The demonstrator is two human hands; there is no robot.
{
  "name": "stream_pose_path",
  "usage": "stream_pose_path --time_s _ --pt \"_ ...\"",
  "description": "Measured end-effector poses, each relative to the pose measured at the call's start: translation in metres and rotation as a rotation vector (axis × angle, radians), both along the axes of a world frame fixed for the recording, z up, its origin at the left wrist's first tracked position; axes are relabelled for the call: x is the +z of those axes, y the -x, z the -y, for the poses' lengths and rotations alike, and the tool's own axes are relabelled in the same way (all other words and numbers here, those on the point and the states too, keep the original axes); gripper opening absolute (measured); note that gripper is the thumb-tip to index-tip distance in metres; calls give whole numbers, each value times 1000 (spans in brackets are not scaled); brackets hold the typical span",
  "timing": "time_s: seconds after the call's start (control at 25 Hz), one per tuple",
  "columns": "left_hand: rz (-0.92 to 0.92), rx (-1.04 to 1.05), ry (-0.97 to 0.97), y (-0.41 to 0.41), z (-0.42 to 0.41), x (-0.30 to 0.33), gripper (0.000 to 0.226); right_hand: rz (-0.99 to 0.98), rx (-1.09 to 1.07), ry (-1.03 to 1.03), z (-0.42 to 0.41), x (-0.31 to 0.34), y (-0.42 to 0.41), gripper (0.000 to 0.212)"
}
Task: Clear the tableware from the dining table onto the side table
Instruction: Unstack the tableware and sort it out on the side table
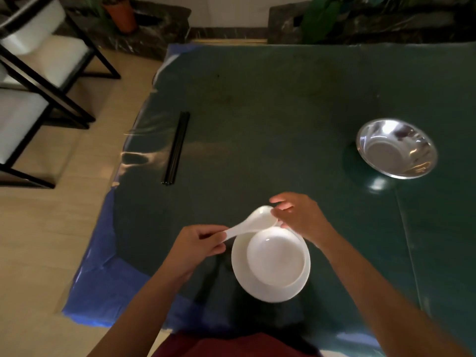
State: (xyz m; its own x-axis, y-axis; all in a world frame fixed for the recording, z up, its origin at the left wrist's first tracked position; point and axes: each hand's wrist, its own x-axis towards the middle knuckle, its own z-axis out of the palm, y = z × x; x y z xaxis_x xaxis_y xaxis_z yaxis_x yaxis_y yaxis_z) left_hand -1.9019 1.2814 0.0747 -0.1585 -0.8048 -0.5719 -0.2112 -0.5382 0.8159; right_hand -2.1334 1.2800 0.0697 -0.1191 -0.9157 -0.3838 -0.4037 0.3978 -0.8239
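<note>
A white bowl (pixel 275 258) sits on a white plate (pixel 242 276) near the front edge of the dark green table (pixel 270 112). My left hand (pixel 198 243) pinches the handle of a white ceramic spoon (pixel 257 220) held just above the bowl's far left rim. My right hand (pixel 301 217) is at the far rim of the bowl and plate, its fingers curled there and touching the spoon's scoop; which of these it grips is hidden. A pair of black chopsticks (pixel 176 148) lies at the table's left side. A steel bowl (pixel 396 148) stands at the right.
Blue sheeting (pixel 103 274) hangs over the table's left and front edges. White-cushioned chairs with black frames (pixel 38 81) stand on the floor to the left. Potted plants (pixel 123 14) and a dark stone ledge line the far wall.
</note>
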Motion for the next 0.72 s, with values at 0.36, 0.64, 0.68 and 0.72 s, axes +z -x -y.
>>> stream_pose_path --time_s 0.36,0.64,0.68,0.72 --pt "-117 342 -20 -3 91 -30 13 126 -173 -67 152 -17 -45 16" --pt "-13 312 48 -9 181 -65 18 -149 -22 71 275 -46 -73 19" --pt "65 279 84 -10 192 -71 20 -182 -4 82 289 -51 -76 19" --pt "131 262 115 -10 202 -77 22 -212 22 96 301 -57 -78 19"
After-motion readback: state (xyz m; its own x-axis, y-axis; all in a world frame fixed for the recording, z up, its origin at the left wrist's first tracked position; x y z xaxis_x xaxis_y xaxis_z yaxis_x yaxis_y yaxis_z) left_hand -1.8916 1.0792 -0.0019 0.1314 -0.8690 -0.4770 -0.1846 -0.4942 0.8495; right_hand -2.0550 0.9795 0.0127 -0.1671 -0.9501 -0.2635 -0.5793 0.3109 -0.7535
